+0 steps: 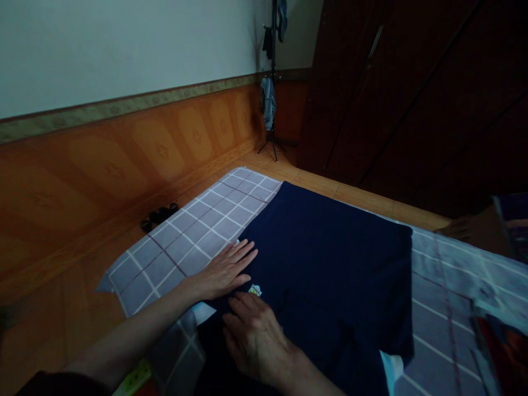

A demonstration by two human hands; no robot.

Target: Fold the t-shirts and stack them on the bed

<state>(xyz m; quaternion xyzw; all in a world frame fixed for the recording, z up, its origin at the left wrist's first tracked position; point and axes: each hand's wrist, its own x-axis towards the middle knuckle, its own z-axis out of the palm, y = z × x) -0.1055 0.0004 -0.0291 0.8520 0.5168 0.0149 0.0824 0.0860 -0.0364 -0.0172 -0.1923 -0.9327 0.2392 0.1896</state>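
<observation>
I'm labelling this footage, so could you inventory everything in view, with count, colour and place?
Garment: one, navy, spread on the cloth
Badge: one, white and yellow, on the garment
Trim: at least two pieces, white and light blue, either side of the garment
Checked cloth: one, grey with white lines, under the garment
Power strip: one, yellow-green, bottom left
Footwear: count unclear, black, floor at left
Coat stand: one, black, far corner
Hanging clothes: several, dark and grey-blue, on the stand
Wardrobe: one, dark brown, back right
Unclear items: at least two, dark and multicoloured, right edge
Left hand: one, bare, flat on the garment
Right hand: one, bare, fingers bent, beside the badge
</observation>
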